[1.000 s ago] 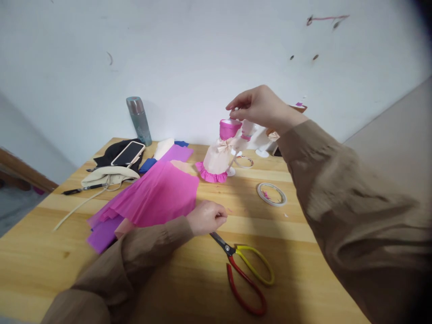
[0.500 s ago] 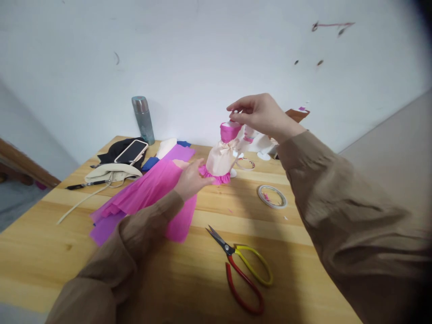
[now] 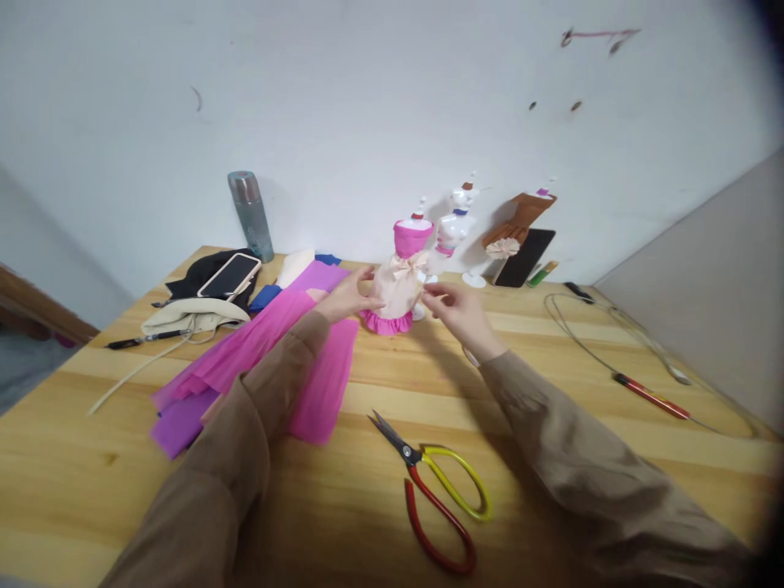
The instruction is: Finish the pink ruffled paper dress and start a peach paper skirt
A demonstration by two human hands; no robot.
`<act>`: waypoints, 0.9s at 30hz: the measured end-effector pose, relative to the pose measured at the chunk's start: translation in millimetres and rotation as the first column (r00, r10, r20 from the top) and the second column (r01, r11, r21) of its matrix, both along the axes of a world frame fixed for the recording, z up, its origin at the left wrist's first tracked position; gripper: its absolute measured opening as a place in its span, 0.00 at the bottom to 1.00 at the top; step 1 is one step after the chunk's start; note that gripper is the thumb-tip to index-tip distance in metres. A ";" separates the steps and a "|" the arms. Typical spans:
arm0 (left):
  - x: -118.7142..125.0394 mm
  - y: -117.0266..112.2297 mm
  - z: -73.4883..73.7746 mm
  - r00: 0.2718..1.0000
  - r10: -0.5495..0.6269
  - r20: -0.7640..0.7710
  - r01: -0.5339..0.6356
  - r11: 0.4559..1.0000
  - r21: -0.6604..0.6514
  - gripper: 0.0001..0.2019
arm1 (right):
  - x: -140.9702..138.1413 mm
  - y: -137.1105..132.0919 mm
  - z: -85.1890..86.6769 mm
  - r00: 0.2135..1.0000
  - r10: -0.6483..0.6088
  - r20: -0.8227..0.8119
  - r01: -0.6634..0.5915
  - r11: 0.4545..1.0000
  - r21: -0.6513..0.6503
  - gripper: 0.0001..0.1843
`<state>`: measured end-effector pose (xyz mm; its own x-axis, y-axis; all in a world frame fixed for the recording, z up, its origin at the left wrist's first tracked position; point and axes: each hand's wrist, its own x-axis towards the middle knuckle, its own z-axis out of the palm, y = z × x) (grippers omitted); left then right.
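Note:
A small mannequin (image 3: 415,225) stands toward the back of the table in a doll dress (image 3: 392,287) with a pink bodice, a pale peach skirt with a bow and a pink ruffled hem. My left hand (image 3: 346,297) lies against the skirt's left side, fingers apart. On the other side, my right hand (image 3: 461,314) has thumb and fingertips drawn together at the skirt's right edge; the exact grip is small in view. Pink crepe-like material (image 3: 263,347) spreads beneath my left forearm. Nearer to me lie scissors (image 3: 409,454) with one red and one yellow handle, blades slightly apart.
White mannequins (image 3: 456,233) and a brown dress (image 3: 532,211) stand behind, near a dark tablet-like slab (image 3: 524,260). A red-handled tool with a cord (image 3: 652,397) lies right. At left are a phone (image 3: 229,276), a beige pouch (image 3: 193,317) and a flask (image 3: 251,214).
My right hand has come down from the mannequin's neck to the skirt's right edge. My left hand has moved slightly up along the skirt's left side. The view has shifted a little.

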<state>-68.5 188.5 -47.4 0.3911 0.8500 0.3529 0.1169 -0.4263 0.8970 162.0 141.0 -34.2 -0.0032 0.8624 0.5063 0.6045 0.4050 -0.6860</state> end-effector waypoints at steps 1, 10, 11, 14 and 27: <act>1.0 1.1 0.1 1.000 -0.008 -0.005 0.008 1.000 -0.007 0.37 | -2.3 2.3 -8.6 1.000 0.012 0.017 -0.012 1.000 -0.019 0.17; 13.8 9.4 -11.6 0.994 0.111 0.003 -0.111 0.994 0.002 0.23 | -6.2 20.7 -25.5 0.999 -0.016 0.052 0.019 0.998 -0.055 0.10; 13.3 10.4 -14.0 0.991 0.135 -0.008 -0.135 0.991 0.011 0.22 | -5.3 20.8 -26.8 0.998 -0.022 0.051 0.025 0.998 -0.056 0.10; 12.0 13.0 -21.4 0.985 0.170 -0.022 -0.170 0.985 0.019 0.22 | -5.7 20.0 -30.3 0.998 -0.027 0.055 0.030 0.998 -0.055 0.11; 9.8 4.3 -16.8 0.957 0.257 -0.137 -0.254 0.966 0.038 0.09 | -7.5 22.0 -36.0 0.996 -0.015 0.093 0.023 0.996 -0.082 0.09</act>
